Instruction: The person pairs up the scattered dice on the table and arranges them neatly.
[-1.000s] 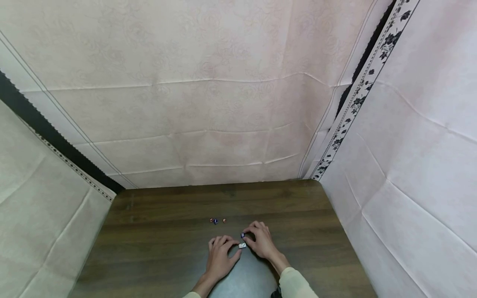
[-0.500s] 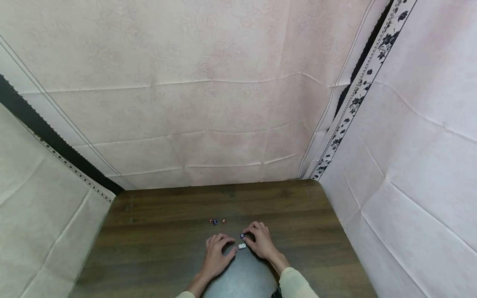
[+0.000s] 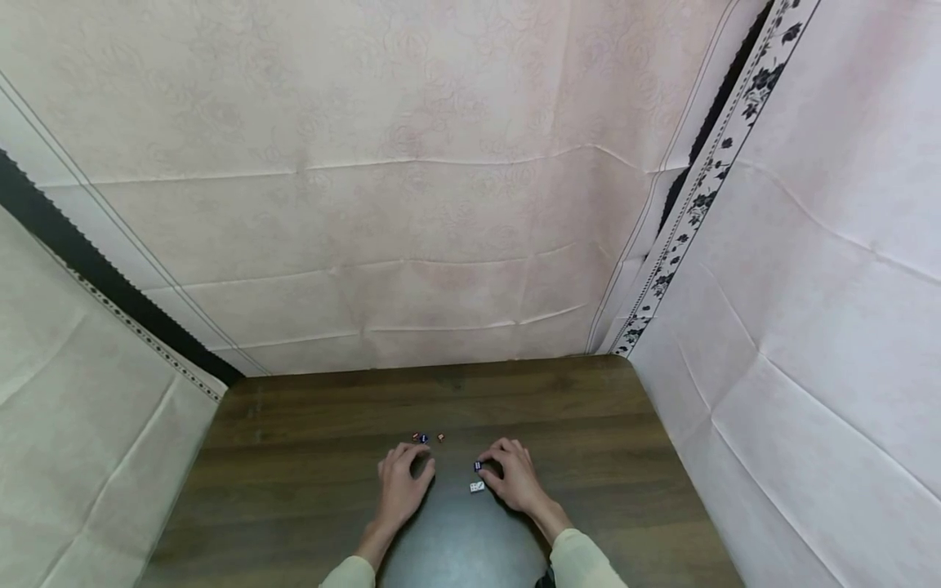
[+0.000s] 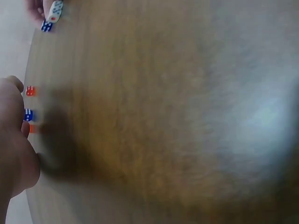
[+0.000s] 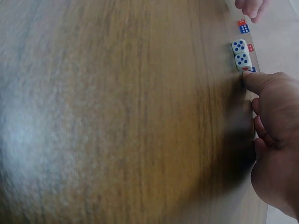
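My left hand [image 3: 402, 478] lies flat on the dark wooden table [image 3: 309, 457], its straight fingertips just short of three tiny dice [image 3: 426, 438]. The left wrist view shows these as a red die [image 4: 30, 91], a blue one [image 4: 28, 115] and an orange one [image 4: 32, 128], beside my left hand [image 4: 14, 140]. My right hand [image 3: 515, 478] is arched, its thumb and forefinger tips at a blue die [image 3: 478, 465]. A white die [image 3: 477, 487] with blue pips lies just in front of the thumb. In the right wrist view my right hand [image 5: 275, 140] has curled fingers, the thumb tip against the white die [image 5: 243, 60].
Pale cloth screens [image 3: 441, 204] close the table off at the back and on both sides. Bare wood stretches to the left [image 3: 279, 506] and right [image 3: 625, 490] of the hands. The table's near edge is under my sleeves.
My left hand has left the white die and slid forward and to the left, up to the three tiny dice. The right hand and its dice have stayed put.
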